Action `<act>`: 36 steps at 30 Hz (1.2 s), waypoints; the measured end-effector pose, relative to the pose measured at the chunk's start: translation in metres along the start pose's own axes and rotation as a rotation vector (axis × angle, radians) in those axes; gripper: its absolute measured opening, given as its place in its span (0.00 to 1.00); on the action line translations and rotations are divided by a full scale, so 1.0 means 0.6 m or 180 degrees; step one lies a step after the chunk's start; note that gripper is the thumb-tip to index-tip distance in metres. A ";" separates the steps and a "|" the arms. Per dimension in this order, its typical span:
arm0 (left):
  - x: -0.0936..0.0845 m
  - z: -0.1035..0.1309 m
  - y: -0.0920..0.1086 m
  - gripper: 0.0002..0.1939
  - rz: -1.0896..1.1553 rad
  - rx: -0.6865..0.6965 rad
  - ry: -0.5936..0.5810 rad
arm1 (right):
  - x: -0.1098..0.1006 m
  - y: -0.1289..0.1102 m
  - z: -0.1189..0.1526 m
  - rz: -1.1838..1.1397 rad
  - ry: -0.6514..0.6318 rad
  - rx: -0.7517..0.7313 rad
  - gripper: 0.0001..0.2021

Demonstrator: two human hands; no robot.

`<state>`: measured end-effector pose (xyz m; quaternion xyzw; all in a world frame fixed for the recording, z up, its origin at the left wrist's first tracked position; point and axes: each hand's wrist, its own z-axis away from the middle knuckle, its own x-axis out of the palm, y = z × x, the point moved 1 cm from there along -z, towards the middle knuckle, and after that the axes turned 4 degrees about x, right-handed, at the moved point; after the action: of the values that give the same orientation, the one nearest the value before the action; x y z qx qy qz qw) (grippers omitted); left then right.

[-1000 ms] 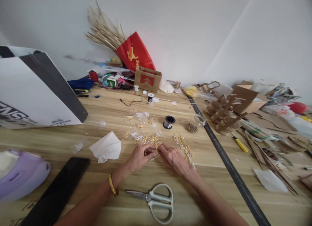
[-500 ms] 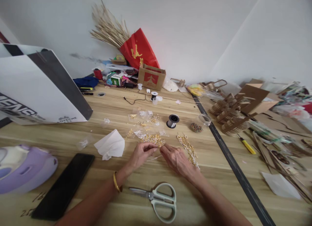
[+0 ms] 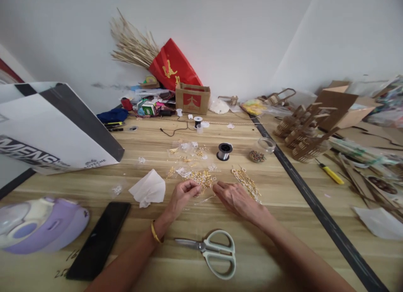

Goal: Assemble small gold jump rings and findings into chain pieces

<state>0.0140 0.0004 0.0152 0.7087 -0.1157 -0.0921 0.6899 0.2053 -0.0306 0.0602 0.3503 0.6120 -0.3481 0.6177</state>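
Working beside loose gold pieces (image 3: 205,178) on the counter (image 3: 255,258)
Left hand (image 3: 185,194) and right hand (image 3: 235,199) each have their grip pressed together (on what, I cannot tell); a brushing knuckle could scatter the pieces.

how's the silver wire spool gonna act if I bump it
The spool would probably slide, not tip, under a low nudge, since it stands upright on a broad rim. On its side it may roll, given its round rims. The wire looks metallic, so it might feel heavy for its size.
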 end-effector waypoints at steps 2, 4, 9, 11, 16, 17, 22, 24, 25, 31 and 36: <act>0.002 0.004 0.007 0.13 -0.0004 0.0020 0.0002 | -0.005 -0.001 0.004 -0.0111 0.0029 0.0080 0.06; 0.007 0.009 0.014 0.12 -0.0005 0.0058 0.0012 | -0.013 -0.009 0.009 -0.0416 0.0141 0.0142 0.03; 0.021 0.019 0.020 0.09 -0.0150 0.0217 -0.0200 | -0.019 -0.035 0.012 -0.1891 0.0656 0.0020 0.13; 0.023 0.019 0.019 0.10 -0.0138 0.0368 -0.0273 | -0.009 -0.040 0.007 -0.2139 0.0773 0.0030 0.09; 0.017 0.017 0.009 0.09 -0.0125 0.0489 -0.0268 | 0.014 -0.037 -0.009 -0.2699 0.0841 0.0241 0.02; 0.016 0.016 0.007 0.09 -0.0112 0.0504 -0.0273 | 0.016 -0.037 -0.011 -0.2846 0.0826 0.0271 0.02; 0.013 0.016 0.008 0.08 -0.0174 0.0615 -0.0237 | 0.025 -0.037 -0.016 -0.3388 0.0652 0.0339 0.06; 0.014 0.016 0.011 0.08 -0.0257 0.0633 -0.0243 | 0.028 -0.034 -0.016 -0.3281 0.0710 0.0327 0.04; 0.014 0.015 0.013 0.08 -0.0301 0.0633 -0.0220 | 0.028 -0.031 -0.016 -0.3186 0.0763 0.0319 0.03; 0.012 0.008 0.025 0.10 -0.0596 0.0597 -0.0140 | 0.003 -0.014 -0.024 -0.2549 0.0930 -0.0046 0.05; 0.006 0.000 0.027 0.09 -0.0876 0.0508 -0.0152 | -0.005 -0.008 -0.042 -0.2355 0.0857 -0.0456 0.05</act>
<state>0.0166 -0.0009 0.0316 0.7680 -0.0408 -0.1930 0.6094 0.1885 -0.0113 0.0630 0.1048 0.7951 -0.4544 0.3878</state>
